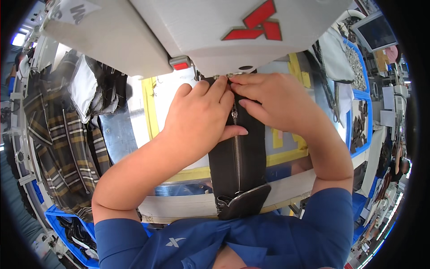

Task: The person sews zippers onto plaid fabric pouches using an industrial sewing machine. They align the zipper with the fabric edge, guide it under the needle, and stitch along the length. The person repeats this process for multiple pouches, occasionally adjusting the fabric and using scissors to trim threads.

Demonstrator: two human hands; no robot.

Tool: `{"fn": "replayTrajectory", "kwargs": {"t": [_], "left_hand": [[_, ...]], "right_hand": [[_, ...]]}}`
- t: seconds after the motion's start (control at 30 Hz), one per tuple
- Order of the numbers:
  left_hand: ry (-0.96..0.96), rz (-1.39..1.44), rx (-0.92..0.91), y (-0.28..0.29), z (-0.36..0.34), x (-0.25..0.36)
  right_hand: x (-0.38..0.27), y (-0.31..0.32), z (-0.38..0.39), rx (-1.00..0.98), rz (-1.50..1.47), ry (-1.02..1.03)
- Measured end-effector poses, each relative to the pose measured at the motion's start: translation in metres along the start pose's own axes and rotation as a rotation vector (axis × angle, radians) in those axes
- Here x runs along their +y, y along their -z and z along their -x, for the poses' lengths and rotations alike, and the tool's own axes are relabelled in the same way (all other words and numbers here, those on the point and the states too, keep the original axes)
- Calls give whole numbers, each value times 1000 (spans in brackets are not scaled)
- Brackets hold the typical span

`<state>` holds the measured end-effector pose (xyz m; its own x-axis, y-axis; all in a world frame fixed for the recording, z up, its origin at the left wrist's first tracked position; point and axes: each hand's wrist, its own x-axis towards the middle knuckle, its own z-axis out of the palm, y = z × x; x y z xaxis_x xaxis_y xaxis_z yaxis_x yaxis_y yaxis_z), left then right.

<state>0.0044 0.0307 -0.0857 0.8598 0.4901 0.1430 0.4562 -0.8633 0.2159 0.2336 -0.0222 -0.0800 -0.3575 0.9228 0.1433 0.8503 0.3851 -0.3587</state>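
Note:
A long black fabric piece (251,143) with a metal zipper (237,154) down its middle lies under the head of a white sewing machine (201,31). My left hand (197,110) grips its left side, fingers bent and fingertips close to the machine's base, thumb across the zipper. On the other side my right hand (271,96) holds the fabric with fingertips meeting the left ones near the zipper's top end. A zipper slider (234,114) shows between the hands. The fabric's near end, edged with another zipper, hangs folded over the table edge (179,208). The fingertips partly hide the stitching area.
Yellow tape (192,174) frames the white work plate. A plaid garment (67,148) and dark fabric pieces lie at left, above a blue bin (71,233). Blue trays (360,125) of small parts and a screen (376,31) stand at right.

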Motion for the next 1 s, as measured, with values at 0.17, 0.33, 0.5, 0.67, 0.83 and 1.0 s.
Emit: {"fn": "replayTrajectory", "kwargs": {"t": [0.17, 0.33, 0.5, 0.67, 0.83, 1.0], "left_hand": [[-16, 9, 5, -2, -1, -1], [-20, 40, 15, -2, -2, -1], [-13, 66, -5, 0, -2, -2], [17, 70, -34, 5, 0, -2], [24, 70, -57, 6, 0, -3], [-7, 91, -15, 1, -3, -3]], "right_hand": [[-3, -1, 0, -4, -7, -30], [-5, -3, -1, 6, -6, -24], [-6, 0, -3, -9, -6, -19], [-8, -5, -6, 15, -7, 1], [-6, -9, -6, 28, -23, 9], [-4, -1, -2, 11, 11, -13]]}}
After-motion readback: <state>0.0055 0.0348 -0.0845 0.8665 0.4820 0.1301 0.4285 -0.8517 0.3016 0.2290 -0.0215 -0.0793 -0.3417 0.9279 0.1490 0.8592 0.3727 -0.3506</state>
